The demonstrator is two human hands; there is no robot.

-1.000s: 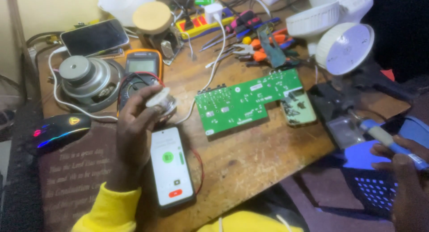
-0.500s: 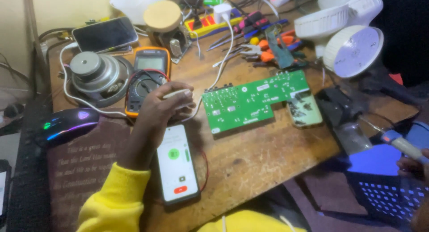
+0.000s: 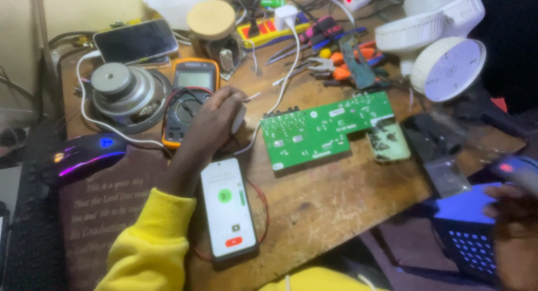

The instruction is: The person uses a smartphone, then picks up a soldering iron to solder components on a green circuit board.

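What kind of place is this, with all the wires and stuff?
Probably an electronics repair bench: a bare green circuit board, an orange multimeter and pliers lie on the crowded wooden table.

Person, head view: left hand (image 3: 210, 125) bare, showing at centre frame; left arm wearing a bright yellow long sleeve (image 3: 148, 246) with ribbed cuff, lower left. Right hand (image 3: 513, 223) bare, showing at lower right edge.

right hand (image 3: 513, 223) blurred, cut off at frame edge
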